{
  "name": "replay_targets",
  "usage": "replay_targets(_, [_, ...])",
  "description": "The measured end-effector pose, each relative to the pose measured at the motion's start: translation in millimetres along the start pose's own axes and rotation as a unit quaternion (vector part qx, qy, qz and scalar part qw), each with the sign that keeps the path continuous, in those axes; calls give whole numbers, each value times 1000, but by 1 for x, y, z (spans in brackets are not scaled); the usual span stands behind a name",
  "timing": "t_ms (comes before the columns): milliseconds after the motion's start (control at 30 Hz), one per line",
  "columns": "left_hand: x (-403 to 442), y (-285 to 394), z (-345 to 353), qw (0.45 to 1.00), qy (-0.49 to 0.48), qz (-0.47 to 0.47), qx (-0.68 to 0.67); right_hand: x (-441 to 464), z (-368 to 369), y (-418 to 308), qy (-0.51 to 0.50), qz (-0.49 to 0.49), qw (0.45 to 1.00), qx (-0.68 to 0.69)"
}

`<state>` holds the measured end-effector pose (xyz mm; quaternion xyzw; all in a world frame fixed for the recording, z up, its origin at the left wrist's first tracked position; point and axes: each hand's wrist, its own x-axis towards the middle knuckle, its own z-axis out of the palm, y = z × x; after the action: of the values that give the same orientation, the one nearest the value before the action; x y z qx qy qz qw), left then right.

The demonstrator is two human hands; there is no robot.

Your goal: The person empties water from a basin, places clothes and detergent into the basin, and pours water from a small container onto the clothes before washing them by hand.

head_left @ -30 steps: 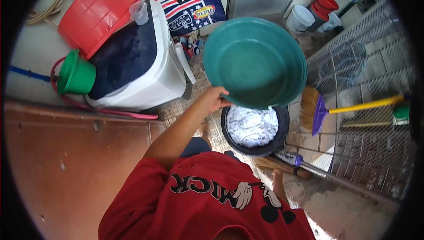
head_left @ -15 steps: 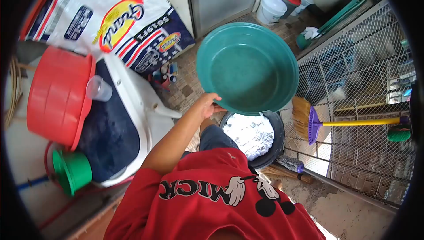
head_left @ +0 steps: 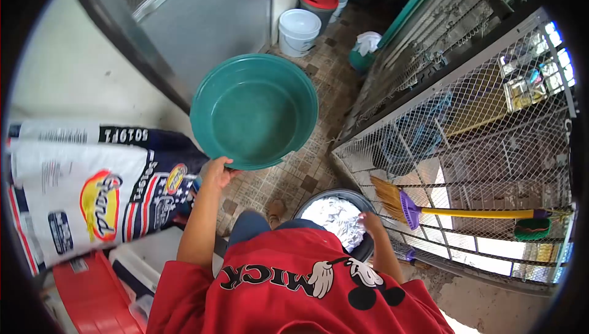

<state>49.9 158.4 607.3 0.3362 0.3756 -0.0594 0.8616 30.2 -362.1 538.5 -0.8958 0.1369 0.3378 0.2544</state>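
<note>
Basin moved clear of the tub.
In the head view, the left hand [head_left: 222,173] grasped the near rim of the basin [head_left: 254,113], now left of the tub [head_left: 368,249] rather than partly over it; the right hand [head_left: 370,223], unseen before, met the white cloth [head_left: 334,218] inside the tub, its grip impossible to tell.

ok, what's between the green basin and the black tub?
Just tiled floor showing in the head view, between the green basin, gripped at its rim by the left hand, and the black tub.
</note>
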Motion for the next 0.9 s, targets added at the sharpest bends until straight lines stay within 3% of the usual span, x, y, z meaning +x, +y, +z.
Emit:
replay_targets(67, [24, 21, 12, 1000, 10, -7, 28, 10, -52, -100, -68, -102, 984, -128])
replay_targets(100, [36, 31, 18, 999, 11, -5, 38, 13, -75, -152, -51, -170, 972, -153])
replay_targets(133, [47, 40, 25, 999, 13, -4, 47, 13, -97, -208, -27, -177, 973, -145])
replay_targets(200, [69, 59, 41, 997, 15, -13, 68, -8, -137, -313, 106, -374, 909, -152])
replay_targets(333, [131, 90, 66, 997, 5, -38, 68, -92, -218, -482, 155, -599, 763, -186])
replay_targets(367, [152, 95, 70, 997, -9, -36, 71, -118, -237, -513, 133, -605, 743, -255])
replay_targets(400, [170, 103, 81, 997, -23, -33, 68, -136, -250, -539, 124, -636, 725, -236])
replay_targets(467, [189, 120, 108, 997, -19, -45, 61, -157, -274, -591, 18, -589, 702, -400])
replay_targets(600, [221, 155, 154, 995, -3, -75, 66, -111, -295, -638, -7, -589, 705, -394])
replay_targets(833, [312, 175, 207, 987, -54, -101, 116, -34, -320, -684, -56, -583, 716, -379])
replay_targets(900, [314, 184, 252, 986, -52, -114, 109, -5, -330, -691, -74, -583, 718, -373])
